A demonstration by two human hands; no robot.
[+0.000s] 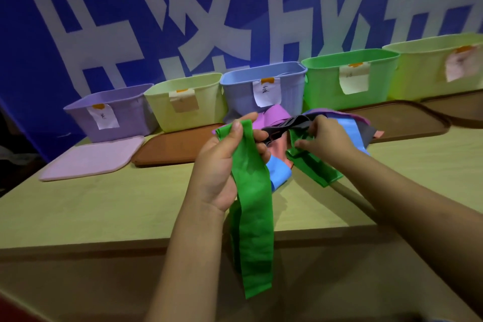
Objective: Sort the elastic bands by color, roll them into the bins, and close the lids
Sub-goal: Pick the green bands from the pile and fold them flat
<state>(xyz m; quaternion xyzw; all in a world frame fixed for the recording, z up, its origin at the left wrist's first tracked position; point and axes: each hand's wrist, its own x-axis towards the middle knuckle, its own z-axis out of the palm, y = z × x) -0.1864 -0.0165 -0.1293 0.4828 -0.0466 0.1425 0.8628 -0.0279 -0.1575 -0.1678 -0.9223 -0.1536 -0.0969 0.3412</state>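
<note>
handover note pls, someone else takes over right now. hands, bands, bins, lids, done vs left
Left hand: grips a green band that hangs over the table edge.
Right hand: pinches a second green band at the mixed pile.
Five bins stand open in a row behind; green bin right of centre.
Lids lie flat in front: pink lid, brown lids.
Done: no band visibly binned from this angle.
Left: sort the pile, roll, bin, close all lids.

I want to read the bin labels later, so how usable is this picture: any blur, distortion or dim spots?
Head view: wide-angle bending tilts the row of bins; the far-right pale bin's label is smeared, the blue bin's label is sharper; light is dim and bluish, the table's front edge shadowed; the left hand and green band look reasonably sharp.
</note>
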